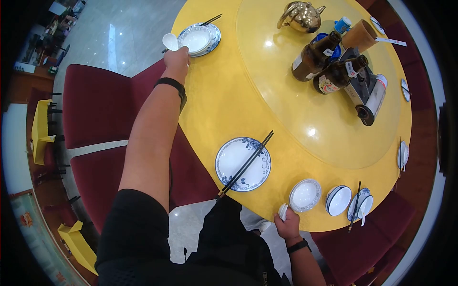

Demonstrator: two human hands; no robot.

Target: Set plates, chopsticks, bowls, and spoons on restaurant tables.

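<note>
My left hand point(177, 61) reaches to the far left edge of the table, its fingers closed at a white porcelain spoon point(170, 42); the handle end is hidden. Right beside it a white bowl point(195, 38) sits on a blue-patterned plate point(216, 39), with chopsticks point(212, 19) there too. At the near edge my right hand point(287, 225) is closed on a small white piece that looks like a spoon point(283, 211). Just beyond it stands a patterned bowl point(305, 195). Between my arms lies a blue-and-white plate point(237, 167) with dark chopsticks point(248, 162) across it.
The round yellow table point(200, 109) carries a glass turntable point(281, 114). On it stand a gold teapot point(302, 17), two brown bottles point(312, 57), a wooden container point(360, 35) and a portable stove point(365, 90). More bowls point(338, 200) line the right edge. Maroon chairs point(98, 107) flank the table.
</note>
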